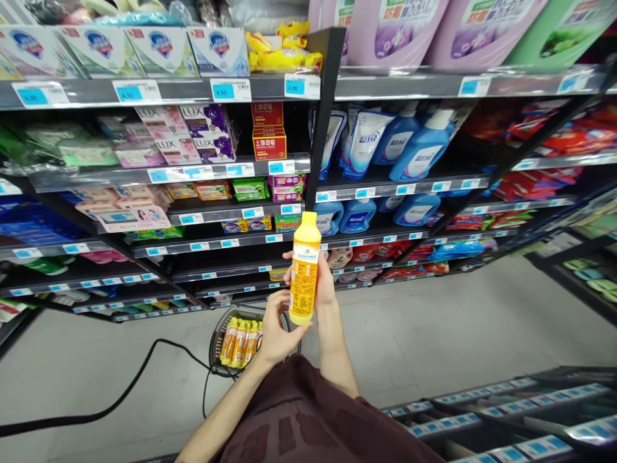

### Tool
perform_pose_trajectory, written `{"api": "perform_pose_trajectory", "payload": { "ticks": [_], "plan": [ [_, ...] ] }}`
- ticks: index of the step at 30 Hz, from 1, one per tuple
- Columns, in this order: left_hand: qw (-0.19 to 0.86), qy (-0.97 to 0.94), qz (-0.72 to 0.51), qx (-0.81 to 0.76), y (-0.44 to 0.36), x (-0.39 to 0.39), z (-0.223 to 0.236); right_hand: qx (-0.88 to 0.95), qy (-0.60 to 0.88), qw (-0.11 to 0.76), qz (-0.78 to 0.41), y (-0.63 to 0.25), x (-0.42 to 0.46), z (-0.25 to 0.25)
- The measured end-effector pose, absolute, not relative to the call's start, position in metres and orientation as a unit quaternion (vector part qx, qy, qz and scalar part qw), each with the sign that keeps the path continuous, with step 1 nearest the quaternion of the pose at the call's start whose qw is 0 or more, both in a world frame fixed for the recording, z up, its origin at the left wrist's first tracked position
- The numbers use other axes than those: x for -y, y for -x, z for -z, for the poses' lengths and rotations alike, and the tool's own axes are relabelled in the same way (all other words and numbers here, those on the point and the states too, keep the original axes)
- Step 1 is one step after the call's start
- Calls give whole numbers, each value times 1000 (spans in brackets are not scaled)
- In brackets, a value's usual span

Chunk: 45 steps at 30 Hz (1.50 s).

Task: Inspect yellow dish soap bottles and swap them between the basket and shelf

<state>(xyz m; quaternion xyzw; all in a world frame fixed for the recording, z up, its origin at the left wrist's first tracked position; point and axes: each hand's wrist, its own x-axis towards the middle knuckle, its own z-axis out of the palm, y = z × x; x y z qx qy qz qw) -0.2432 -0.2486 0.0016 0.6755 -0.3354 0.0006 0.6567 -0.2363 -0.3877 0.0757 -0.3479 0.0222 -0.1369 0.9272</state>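
Observation:
A yellow plastic bottle (304,276) with a yellow cap and an orange printed label is held upright in front of me, its text side toward me. My right hand (326,283) wraps around it from behind and the right. At its base, my left hand (278,329) supports the bottle with thumb and fingers. Several similar yellow bottles (240,342) lie in a grey basket (215,350) on the floor, just below and left of my hands. My left forearm hides part of the basket.
Shelves hold boxed soaps (216,51), blue detergent bottles (419,153) and large purple jugs (393,32). A black cable (139,370) crosses the grey floor (409,334) on the left. Another shelf unit (482,418) stands at the lower right.

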Motion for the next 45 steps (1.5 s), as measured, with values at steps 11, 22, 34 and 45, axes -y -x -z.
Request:
{"api": "perform_pose_trajectory", "payload": {
  "ticks": [11,22,34,45],
  "plan": [
    [660,-676,0,328,243,247,-5,-2,355,926,129,233,388,-78],
    [766,-442,409,227,239,244,-13,-23,369,918,146,231,387,-79],
    [757,-550,276,220,245,243,-13,12,400,901,169,233,394,-76],
    [670,-623,334,228,241,246,-18,-87,401,877,249,225,388,-78]
  ]
}}
